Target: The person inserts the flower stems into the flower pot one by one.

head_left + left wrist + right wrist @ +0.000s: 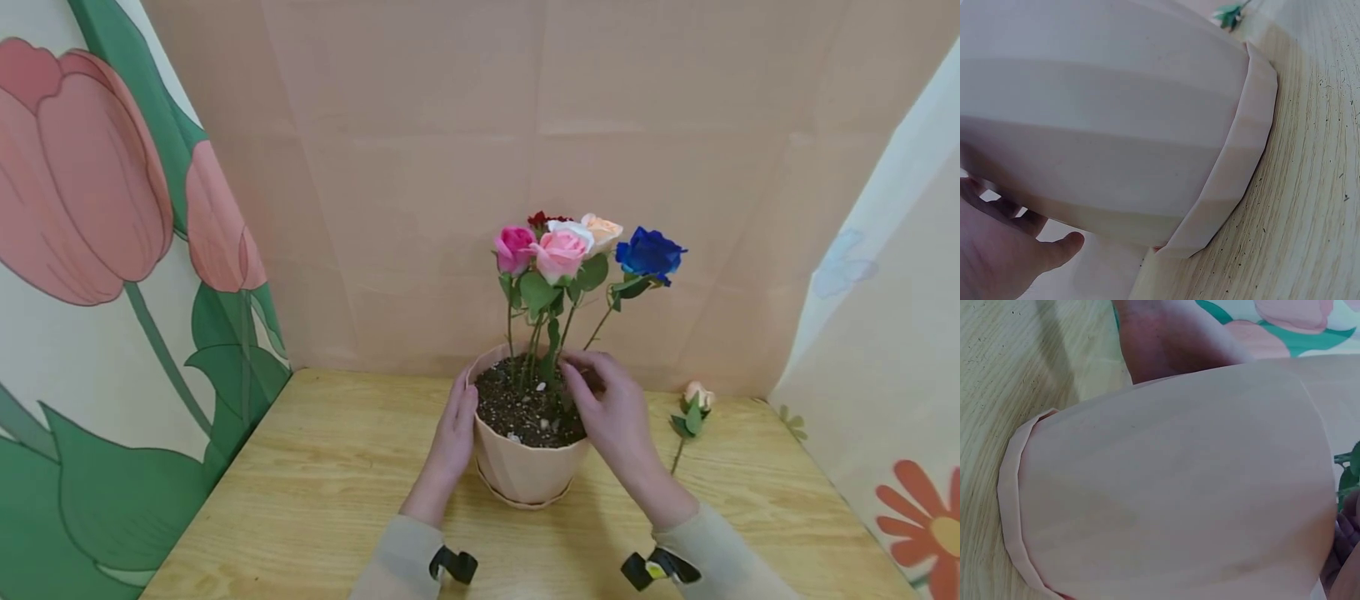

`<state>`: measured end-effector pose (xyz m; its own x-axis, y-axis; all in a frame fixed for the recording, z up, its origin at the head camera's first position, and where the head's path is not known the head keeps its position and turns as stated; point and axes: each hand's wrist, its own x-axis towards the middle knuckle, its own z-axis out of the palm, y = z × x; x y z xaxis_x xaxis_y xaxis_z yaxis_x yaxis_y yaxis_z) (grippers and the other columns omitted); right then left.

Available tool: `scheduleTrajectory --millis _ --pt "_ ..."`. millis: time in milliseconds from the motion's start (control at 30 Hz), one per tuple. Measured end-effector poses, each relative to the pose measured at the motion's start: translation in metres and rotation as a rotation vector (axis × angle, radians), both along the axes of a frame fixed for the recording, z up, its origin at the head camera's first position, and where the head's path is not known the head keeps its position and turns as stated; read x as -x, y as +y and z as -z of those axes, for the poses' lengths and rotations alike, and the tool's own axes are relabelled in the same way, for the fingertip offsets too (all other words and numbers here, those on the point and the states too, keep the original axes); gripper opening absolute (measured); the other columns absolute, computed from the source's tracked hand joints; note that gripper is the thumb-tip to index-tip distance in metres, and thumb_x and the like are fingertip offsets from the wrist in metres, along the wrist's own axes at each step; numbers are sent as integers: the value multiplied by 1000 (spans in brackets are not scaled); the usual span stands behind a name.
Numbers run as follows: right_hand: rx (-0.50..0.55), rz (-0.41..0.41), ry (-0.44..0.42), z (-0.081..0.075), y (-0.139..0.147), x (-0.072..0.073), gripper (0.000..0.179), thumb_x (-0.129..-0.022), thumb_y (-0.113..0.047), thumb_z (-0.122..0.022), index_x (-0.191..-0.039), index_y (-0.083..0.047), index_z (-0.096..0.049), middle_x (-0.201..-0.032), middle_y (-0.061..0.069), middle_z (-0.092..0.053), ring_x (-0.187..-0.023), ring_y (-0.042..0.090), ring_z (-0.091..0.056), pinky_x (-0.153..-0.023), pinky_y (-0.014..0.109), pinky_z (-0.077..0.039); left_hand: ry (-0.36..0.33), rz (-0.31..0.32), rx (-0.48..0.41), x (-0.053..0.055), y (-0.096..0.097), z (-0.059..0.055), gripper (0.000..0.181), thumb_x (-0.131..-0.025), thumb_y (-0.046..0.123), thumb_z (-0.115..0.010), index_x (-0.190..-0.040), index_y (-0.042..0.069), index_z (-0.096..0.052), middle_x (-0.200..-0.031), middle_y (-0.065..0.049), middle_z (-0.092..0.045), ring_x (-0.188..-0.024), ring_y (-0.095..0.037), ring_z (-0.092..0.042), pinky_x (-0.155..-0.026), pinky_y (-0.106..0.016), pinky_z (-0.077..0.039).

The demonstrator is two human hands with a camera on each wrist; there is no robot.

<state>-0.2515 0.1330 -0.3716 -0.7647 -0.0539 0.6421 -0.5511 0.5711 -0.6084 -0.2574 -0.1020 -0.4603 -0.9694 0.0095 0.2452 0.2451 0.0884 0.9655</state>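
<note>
A pale pink flowerpot (525,467) full of dark soil (517,408) stands on a matching saucer (536,502). My left hand (453,425) rests against the pot's left side, its fingers fairly straight near the rim; the thumb (1060,250) shows in the left wrist view. Over the pot's right rim, my right hand (611,404) has thumb and forefinger bent close above the soil. They pinch the stem of a blue rose (651,254) that leans right; the lower stem is hidden behind the hand. Beside it stand a pink rose (561,257), a magenta rose (515,248) and several others.
A loose peach rose (697,396) lies on the wooden table (337,467), right of the pot. Behind is a plain pinkish backdrop (405,183). Flower-printed panels (97,183) flank the table left and right.
</note>
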Motion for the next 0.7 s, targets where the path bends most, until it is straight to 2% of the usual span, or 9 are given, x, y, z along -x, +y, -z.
scheduleTrajectory --millis 233,533,700 --pt "-3 31 -42 1 17 -9 19 -110 -14 -72 -125 -5 -78 -110 5 -78 -87 15 -70 -68 15 -54 -32 2 2 1 0 -1 61 -121 52 -29 -177 28 -25 -180 -9 -28 -163 -40 -28 -131 -66 -21" --pt "-17 91 5 3 48 -20 17 -108 -10 -74 -123 -5 -79 -103 7 -80 -78 5 -69 -65 11 -51 -14 8 -9 1 -2 3 60 -122 50 -27 -177 28 -26 -182 -7 -23 -166 -38 -21 -133 -65 -16" --pt "-20 103 -14 8 69 -23 19 -108 -10 -74 -125 -4 -79 -97 5 -78 -75 3 -68 -63 12 -51 -15 0 7 1 -1 2 60 -122 50 -28 -177 27 -26 -182 -7 -23 -166 -36 -22 -133 -63 -18"
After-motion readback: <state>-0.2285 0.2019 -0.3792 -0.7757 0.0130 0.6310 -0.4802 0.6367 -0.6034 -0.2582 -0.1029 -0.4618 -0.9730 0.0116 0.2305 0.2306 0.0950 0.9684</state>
